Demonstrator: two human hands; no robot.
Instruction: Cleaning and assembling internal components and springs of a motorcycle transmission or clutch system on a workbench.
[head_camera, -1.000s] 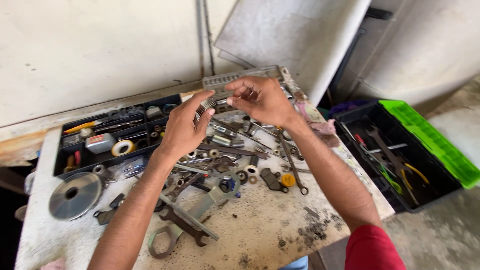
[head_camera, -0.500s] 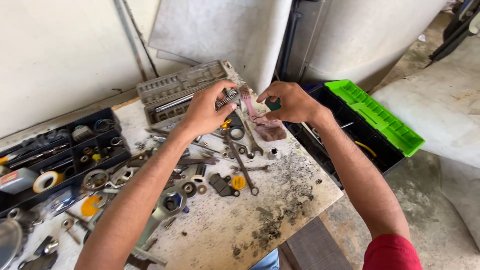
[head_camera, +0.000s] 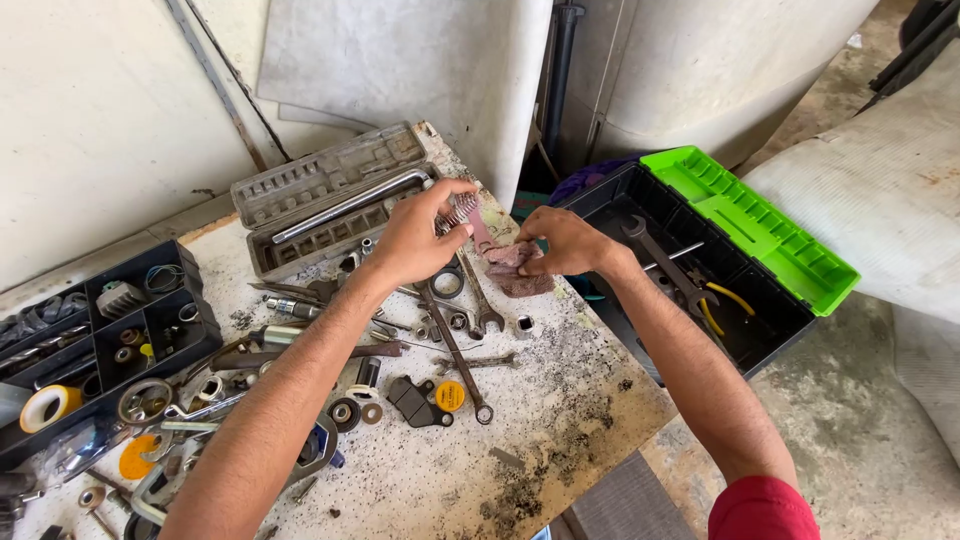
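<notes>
My left hand is raised over the worktable and pinches a small ribbed metal spring between thumb and fingers. My right hand is close beside it, to the right, with its fingers closed on a crumpled reddish-brown rag that rests on the speckled tabletop. A pinkish strip runs from the spring down to the rag. Several spanners lie just below both hands.
An open grey socket-set case lies behind the hands. A black compartment tray of small parts sits at left, beside a tape roll. An open black toolbox with a green lid stands on the floor to the right. Loose tools litter the table.
Both hands have shifted toward the table's right side. The right hand has dropped from the raised part onto the rag, while the left keeps the spring lifted.
</notes>
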